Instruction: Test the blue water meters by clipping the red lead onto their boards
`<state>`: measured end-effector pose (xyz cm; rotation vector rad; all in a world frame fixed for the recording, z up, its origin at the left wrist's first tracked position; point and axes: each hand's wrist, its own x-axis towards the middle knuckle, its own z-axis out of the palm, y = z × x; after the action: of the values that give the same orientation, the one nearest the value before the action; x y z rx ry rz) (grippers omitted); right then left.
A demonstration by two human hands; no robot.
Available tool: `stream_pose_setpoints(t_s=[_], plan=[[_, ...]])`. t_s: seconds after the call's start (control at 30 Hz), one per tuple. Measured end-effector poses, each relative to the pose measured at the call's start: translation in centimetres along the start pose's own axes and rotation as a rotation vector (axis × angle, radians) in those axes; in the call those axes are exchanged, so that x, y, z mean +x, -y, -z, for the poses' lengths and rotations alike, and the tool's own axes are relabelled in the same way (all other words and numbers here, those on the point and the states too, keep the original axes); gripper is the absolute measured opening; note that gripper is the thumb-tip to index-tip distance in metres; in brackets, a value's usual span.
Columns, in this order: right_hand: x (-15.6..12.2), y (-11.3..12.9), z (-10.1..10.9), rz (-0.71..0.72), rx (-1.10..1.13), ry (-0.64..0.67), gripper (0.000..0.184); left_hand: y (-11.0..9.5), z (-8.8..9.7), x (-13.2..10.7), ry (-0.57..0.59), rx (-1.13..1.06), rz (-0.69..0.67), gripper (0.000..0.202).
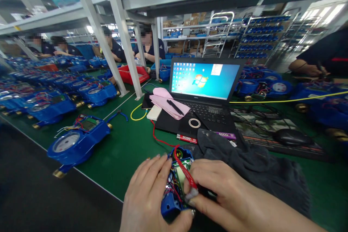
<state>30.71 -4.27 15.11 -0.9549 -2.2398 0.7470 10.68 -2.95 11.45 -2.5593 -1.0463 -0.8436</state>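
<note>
A blue water meter (170, 203) with its housing uncovered lies in front of me, showing a green circuit board (179, 175), a display and thin coloured wires. My left hand (148, 192) is closed around its left side, with the thumb along the near edge. Between the thumb and fingers of my right hand (214, 185) is the grey end of a red cable (186, 172), held against the board. My fingers hide the exact contact point. The cable runs back towards a white box (154, 112) beside the laptop.
A laptop (203, 79) stands behind, with pink paper (170, 105), pens and batteries on it. Dark cloth (252, 174) and a mouse (292, 137) lie right. Another blue meter (81, 139) and pliers (118, 115) are left, before rows of meters. Several people sit beyond; shelf posts (122, 32) rise between.
</note>
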Motion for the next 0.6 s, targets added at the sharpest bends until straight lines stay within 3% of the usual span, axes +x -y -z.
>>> stream_pose_setpoints(t_s=[0.4,0.6], plan=[[0.3,-0.2,0.0,0.070,-0.004,-0.037,0.010,0.6,0.0,-0.3,-0.009,0.085,-0.061,0.061],[0.7,-0.8,-0.5,0.149,0.058,-0.138,0.013,2.5,-1.2,-1.4,-0.033,0.088,-0.161,0.070]])
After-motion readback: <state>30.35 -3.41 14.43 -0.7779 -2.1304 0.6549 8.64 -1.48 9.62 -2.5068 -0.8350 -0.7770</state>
